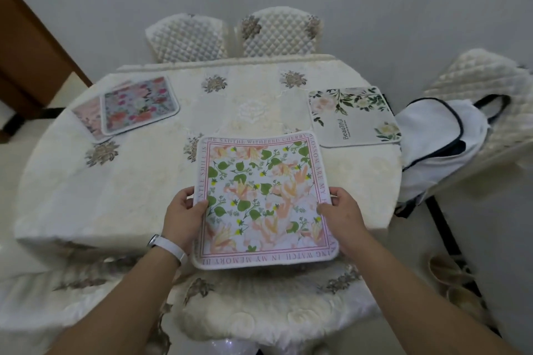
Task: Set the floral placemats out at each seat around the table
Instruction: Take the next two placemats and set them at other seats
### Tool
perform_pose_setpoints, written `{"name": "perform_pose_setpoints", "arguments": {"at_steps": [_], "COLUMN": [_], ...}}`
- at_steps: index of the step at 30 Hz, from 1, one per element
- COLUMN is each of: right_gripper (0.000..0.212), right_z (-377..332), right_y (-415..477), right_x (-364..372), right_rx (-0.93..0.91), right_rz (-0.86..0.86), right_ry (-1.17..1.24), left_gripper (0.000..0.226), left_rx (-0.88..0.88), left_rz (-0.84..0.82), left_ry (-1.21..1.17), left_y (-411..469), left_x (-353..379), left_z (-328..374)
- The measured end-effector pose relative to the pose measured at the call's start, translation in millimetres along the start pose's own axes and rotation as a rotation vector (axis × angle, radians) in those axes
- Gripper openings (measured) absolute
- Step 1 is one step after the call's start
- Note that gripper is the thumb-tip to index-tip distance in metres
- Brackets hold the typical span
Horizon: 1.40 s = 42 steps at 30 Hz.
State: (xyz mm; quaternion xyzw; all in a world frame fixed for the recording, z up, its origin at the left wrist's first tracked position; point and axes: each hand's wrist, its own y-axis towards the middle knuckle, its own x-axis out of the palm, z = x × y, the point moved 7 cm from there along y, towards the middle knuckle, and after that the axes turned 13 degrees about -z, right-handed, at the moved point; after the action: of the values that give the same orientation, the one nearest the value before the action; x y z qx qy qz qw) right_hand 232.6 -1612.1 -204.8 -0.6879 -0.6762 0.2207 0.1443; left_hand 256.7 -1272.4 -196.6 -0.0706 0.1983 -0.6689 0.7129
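Low in the centre of the frame, the pink-bordered placemat (261, 199) juts over the near edge of the table (129, 181), pinched at its side edges by the left hand (184, 210) and right hand (343, 210), fingers clenched on it. It looks light, thin and flexible, best carried two-handed. The embroidered tablecloth (161, 164) may bunch; quilted chairs (277, 32) crowd a pale wall.

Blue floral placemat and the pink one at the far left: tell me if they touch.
Touching. The head view shows the blue floral placemat lying overlapped on top of the pink placemat, covering its right part with no gap between them.
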Motion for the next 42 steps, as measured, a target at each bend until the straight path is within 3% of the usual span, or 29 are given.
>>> {"name": "perform_pose_setpoints", "arguments": {"at_steps": [14,32,37,42], "right_gripper": [0.024,0.024,0.027,0.039], "right_z": [6,62,73,71], "right_y": [57,135,139,128], "right_x": [-7,-18,-22,-22], "right_rx": [0.085,0.189,0.186,0.093], "right_rz": [0.107,0.04,0.008,-0.046], "right_ry": [-0.071,-0.183,-0.157,-0.374], "left_gripper": [0.025,0.033,0.033,0.038], "left_rx": [-0.083,-0.279,-0.268,-0.17], "left_rz": [-0.125,-0.174,-0.139,-0.15], "left_ry": [0.023,0.294,0.315,0.449], "left_y": [89,136,135,110], "left_x": [21,58,55,59], "left_z": [-25,-64,-70,-66]}}
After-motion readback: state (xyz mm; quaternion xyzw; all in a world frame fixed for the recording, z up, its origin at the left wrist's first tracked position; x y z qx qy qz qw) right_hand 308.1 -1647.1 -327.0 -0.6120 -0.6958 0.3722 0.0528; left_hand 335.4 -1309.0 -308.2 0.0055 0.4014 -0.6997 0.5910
